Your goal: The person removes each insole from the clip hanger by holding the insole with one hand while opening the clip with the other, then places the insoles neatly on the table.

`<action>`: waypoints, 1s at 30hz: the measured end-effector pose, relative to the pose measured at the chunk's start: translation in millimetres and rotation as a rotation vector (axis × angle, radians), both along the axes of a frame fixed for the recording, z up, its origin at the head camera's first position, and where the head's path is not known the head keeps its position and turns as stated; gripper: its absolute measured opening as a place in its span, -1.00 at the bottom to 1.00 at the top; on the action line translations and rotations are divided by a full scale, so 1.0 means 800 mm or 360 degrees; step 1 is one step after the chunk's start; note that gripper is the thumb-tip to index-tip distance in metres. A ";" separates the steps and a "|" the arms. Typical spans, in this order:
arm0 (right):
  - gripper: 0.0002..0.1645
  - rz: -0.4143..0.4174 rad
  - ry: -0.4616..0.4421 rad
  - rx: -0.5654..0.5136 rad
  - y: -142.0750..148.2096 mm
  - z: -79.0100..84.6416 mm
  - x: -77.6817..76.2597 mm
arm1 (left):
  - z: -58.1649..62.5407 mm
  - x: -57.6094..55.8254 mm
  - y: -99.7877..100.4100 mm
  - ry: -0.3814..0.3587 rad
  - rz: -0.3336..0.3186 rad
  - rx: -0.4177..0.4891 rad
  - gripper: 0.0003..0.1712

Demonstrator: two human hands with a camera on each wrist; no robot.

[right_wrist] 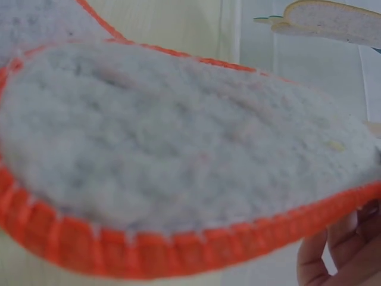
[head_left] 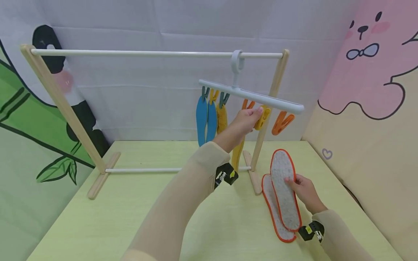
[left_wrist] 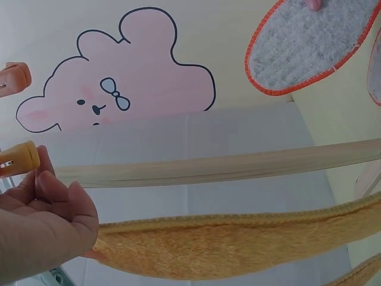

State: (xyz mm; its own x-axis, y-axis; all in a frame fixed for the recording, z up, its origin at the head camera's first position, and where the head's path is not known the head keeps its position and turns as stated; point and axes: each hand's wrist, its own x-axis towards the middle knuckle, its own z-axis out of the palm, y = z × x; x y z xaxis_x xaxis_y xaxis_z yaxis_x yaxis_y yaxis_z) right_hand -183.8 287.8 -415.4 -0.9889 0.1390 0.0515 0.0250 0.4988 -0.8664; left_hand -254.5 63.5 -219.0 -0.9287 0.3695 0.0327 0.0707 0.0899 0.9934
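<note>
My left hand (head_left: 241, 125) pinches a yellow clothespin (head_left: 263, 117) that hangs under the pale blue hanger bar (head_left: 261, 98). To its right dangles an orange clothespin (head_left: 282, 123) with nothing in it. Lower right, my right hand (head_left: 307, 192) holds a grey felt insole (head_left: 283, 185) with orange edging, the thumb on its face. A matching insole (head_left: 271, 206) lies behind it, partly covered. In the right wrist view the held insole (right_wrist: 178, 149) fills most of the picture. Just left of my left hand a yellow insole (head_left: 237, 156) hangs from another orange clothespin (head_left: 248, 104), partly hidden by the arm.
The hanger's hook (head_left: 237, 61) sits on the white top rail (head_left: 147, 53) of a wooden rack. Two blue insoles (head_left: 201, 119) and another yellow insole (head_left: 222, 119) hang from its left half. The rack's wooden foot (head_left: 253, 174) stands on the pale table (head_left: 147, 214).
</note>
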 end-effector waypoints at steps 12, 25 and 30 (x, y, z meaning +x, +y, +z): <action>-0.54 -0.0005 -0.0072 -0.0009 0.014 -0.010 -0.002 | -0.001 -0.003 0.001 0.0016 -0.0019 -0.0003 -0.53; -0.51 0.0061 -0.0124 -0.0006 0.019 -0.013 0.001 | -0.001 -0.004 -0.001 0.0014 -0.0020 -0.0018 -0.54; -0.53 0.0046 -0.0180 0.0013 0.020 -0.020 0.003 | 0.000 -0.003 -0.002 0.0020 -0.0014 -0.0027 -0.57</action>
